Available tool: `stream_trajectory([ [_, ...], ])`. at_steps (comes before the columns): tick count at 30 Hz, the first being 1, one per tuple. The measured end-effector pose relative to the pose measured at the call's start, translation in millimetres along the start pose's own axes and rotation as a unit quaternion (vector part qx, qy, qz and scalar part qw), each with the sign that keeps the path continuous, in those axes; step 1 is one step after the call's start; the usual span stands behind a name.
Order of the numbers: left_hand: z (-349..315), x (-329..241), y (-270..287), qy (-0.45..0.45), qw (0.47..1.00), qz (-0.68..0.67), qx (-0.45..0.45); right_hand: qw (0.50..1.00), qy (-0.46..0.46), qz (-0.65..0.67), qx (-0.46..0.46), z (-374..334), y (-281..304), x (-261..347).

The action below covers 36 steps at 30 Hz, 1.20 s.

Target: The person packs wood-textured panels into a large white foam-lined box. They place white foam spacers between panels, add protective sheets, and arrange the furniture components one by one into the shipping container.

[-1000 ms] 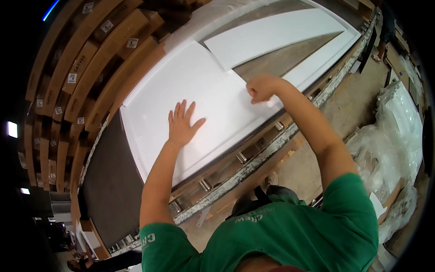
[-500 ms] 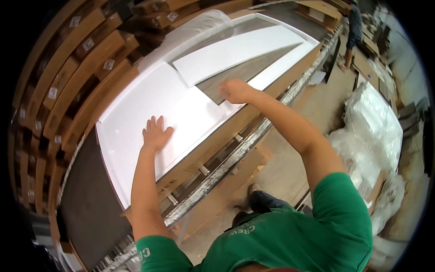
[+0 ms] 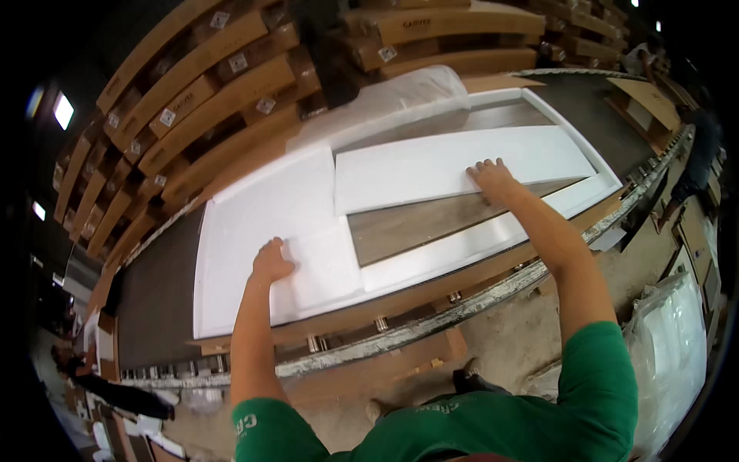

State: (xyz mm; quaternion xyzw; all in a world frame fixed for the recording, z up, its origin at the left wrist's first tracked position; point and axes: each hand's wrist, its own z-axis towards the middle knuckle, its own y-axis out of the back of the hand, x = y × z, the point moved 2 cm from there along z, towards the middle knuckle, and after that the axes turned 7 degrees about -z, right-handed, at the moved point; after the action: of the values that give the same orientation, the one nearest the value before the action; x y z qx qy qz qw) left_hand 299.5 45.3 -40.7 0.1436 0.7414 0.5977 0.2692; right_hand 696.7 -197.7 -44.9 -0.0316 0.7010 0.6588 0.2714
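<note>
On a wide white foam sheet (image 3: pixel 254 192), my left hand (image 3: pixel 273 262) rests with its thumb held out from the fingers. My right hand (image 3: pixel 494 183) lies palm down, fingers spread, on a long loose white foam board (image 3: pixel 439 165). That board sits slightly skewed over a brown wood-grain panel (image 3: pixel 431 223), which shows on both sides of it. A white foam border (image 3: pixel 493 250) runs along the near side and around the right end. Beneath everything is a shallow cardboard carton (image 3: pixel 431 279). Neither hand grasps anything.
The carton lies on a dark conveyor belt (image 3: pixel 158 308) with metal rollers (image 3: pixel 381 323). Stacked long cartons (image 3: pixel 223 100) rise behind it, with clear plastic wrap (image 3: pixel 385 108) along the far edge. Plastic-wrapped pieces (image 3: pixel 666 339) stand at right. Other people (image 3: pixel 697 150) are farther off.
My right hand has moved from the near border onto the loose foam board. That board now lies straighter along the carton. The view has turned to the left.
</note>
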Motion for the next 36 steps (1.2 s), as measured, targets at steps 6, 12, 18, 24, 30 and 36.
stream_trajectory([
  [6, 0, -18, -10, 0.095, 0.995, -0.024, -0.033, 0.995, 0.070, 0.019, 0.064, 9, -1, -13],
  [12, 6, -31, -11, 0.085, 0.995, 0.028, -0.035, 0.975, 0.034, 0.028, -0.219, -1, -27, -29],
  [18, -4, -181, -13, -0.285, 0.914, 0.041, -0.285, 0.921, 0.035, 0.030, -0.387, 12, 3, -68],
  [24, 21, -247, -14, -0.291, 0.903, 0.090, -0.304, 0.915, 0.113, 0.162, -0.351, 6, 18, -78],
  [30, 49, -262, -36, -0.260, 0.909, 0.164, -0.280, 0.876, 0.216, 0.411, -0.132, 49, 26, -147],
  [36, 62, -293, -68, -0.197, 0.945, 0.163, -0.205, 0.882, -0.022, 0.404, -0.241, 231, -10, -250],
])
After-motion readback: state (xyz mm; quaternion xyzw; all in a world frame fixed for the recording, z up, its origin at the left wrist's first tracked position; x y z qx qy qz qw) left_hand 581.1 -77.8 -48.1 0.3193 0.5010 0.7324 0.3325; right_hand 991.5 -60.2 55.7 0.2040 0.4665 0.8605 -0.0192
